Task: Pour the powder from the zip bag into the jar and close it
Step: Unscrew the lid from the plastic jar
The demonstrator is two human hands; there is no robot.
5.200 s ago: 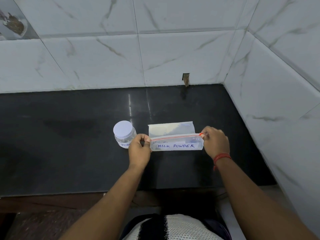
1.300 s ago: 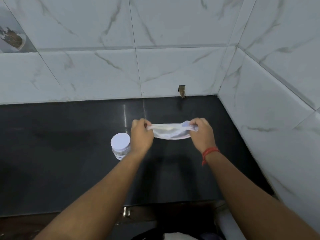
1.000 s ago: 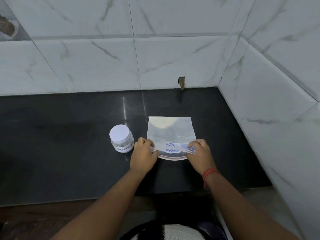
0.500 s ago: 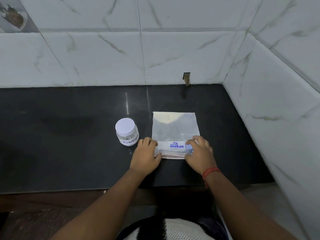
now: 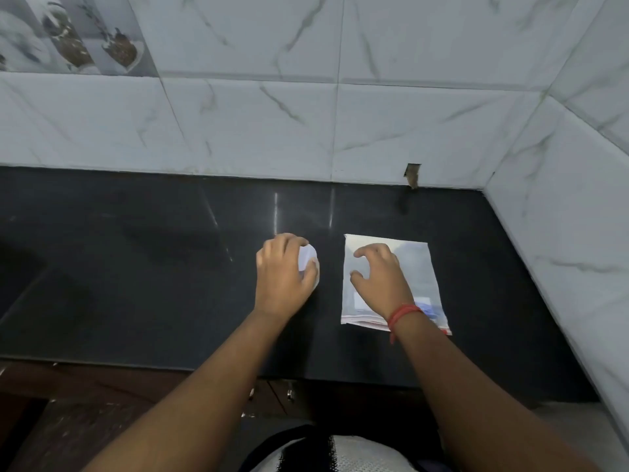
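Note:
A small clear jar with a white lid [image 5: 309,262] stands on the black counter [image 5: 136,267]. My left hand [image 5: 284,275] grips it from the left, fingers curled round the lid and body. The zip bag [image 5: 422,277], flat and translucent with a red zip edge toward me, lies to the right of the jar. My right hand [image 5: 381,279] hovers over the bag's left half with loosely curled fingers, holding nothing. Whether it touches the bag is unclear.
White marble-tiled walls [image 5: 340,114] close the counter at the back and on the right. The counter's front edge [image 5: 170,366] runs just below my forearms. A small notch [image 5: 412,173] sits in the back wall's base.
Both hands have let go of the bag's zip edge. My left hand moved left onto the jar and took hold of it. My right hand moved up over the bag.

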